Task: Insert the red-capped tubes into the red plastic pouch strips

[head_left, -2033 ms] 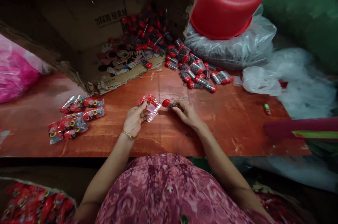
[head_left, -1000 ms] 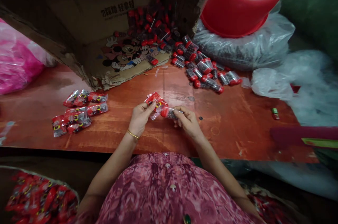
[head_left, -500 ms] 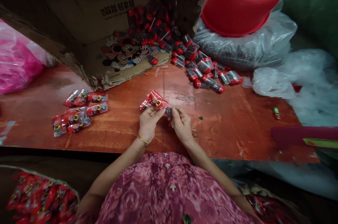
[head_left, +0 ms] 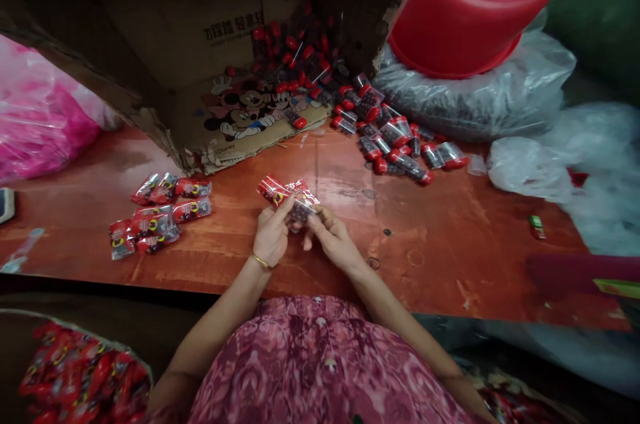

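Note:
Near the middle of the red-brown table (head_left: 435, 257), my left hand (head_left: 273, 234) is closed round red printed packets (head_left: 274, 189) with a dark, clear-walled piece (head_left: 301, 211) beside them. My right hand (head_left: 331, 237) meets it from the right, fingertips pinched on the dark piece's right end. Whether that piece is inside a packet is too small to tell. Several filled red packets (head_left: 153, 221) lie in a group to the left. Beyond my hands, several clear tubes with red caps (head_left: 397, 133) lie heaped, spilling from an open cardboard box (head_left: 240, 144).
A red tub (head_left: 470, 11) sits on a filled plastic bag (head_left: 450, 101) at the back right. Pink bags (head_left: 40, 117) stand at the left. A small green-topped item (head_left: 537, 227) lies right. Below left is a container of red packets (head_left: 83, 377).
The dark piece has come further into view between my hands, and the red packets have fanned out leftward. The whole view has shifted slightly, showing a phone-like edge at the far left.

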The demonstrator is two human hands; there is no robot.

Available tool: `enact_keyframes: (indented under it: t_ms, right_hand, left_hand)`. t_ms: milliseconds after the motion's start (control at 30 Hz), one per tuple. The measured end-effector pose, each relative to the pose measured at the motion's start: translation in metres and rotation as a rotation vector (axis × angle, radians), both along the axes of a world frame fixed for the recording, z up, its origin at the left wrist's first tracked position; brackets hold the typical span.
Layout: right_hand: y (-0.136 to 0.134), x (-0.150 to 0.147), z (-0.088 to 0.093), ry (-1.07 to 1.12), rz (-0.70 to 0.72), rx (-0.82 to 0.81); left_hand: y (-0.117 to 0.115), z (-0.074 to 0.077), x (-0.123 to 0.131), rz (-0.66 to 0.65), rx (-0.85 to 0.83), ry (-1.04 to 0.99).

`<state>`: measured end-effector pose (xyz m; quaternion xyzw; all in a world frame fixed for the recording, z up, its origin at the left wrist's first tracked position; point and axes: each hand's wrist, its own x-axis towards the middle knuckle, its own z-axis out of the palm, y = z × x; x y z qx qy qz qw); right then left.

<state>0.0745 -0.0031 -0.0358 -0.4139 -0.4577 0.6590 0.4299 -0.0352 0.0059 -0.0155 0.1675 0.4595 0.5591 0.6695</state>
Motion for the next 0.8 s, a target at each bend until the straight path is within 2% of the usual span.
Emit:
enact_keyframes:
  t_ms: [133,267,333,467,533,633,700,733,800]
  right_hand:
    - [0.007,-0.005,0.0,-0.01,-0.005,-0.001]
    - [0.017,-0.019,-0.006,-0.078,0.0,0.019]
    - [0.022,-0.023,-0.008,-0.257,-0.026,0.131]
    - [0.039,-0.01,0.002,-0.864,-0.067,0.45]
    - [0.053,0.013,0.01,-1.089,-0.137,0.511]
    - [0.075,0.061,0.016,-1.231,-0.322,0.43]
    - [0.085,0.091,0.012,-1.326,-0.436,0.341]
    - [0.087,0.102,0.008,-1.452,-0.447,0.289]
    - [0.086,0.114,-0.001,-1.617,-0.391,0.295]
  left_hand:
    - [-0.003,-0.002,-0.001,-0.02,-0.005,-0.087]
    - [-0.005,-0.004,-0.002,0.001,-0.107,-0.146]
    - [-0.006,-0.003,-0.008,-0.008,-0.201,-0.183]
    - [-0.007,0.001,-0.037,-0.022,-0.334,-0.165]
    - [-0.005,0.003,-0.057,0.105,-0.351,-0.118]
    - [-0.001,0.004,-0.085,0.364,-0.328,-0.058]
    - [0.002,0.005,-0.097,0.486,-0.3,-0.057]
    - [0.002,0.006,-0.101,0.531,-0.292,-0.077]
    - [0.002,0.007,-0.103,0.599,-0.266,-0.156]
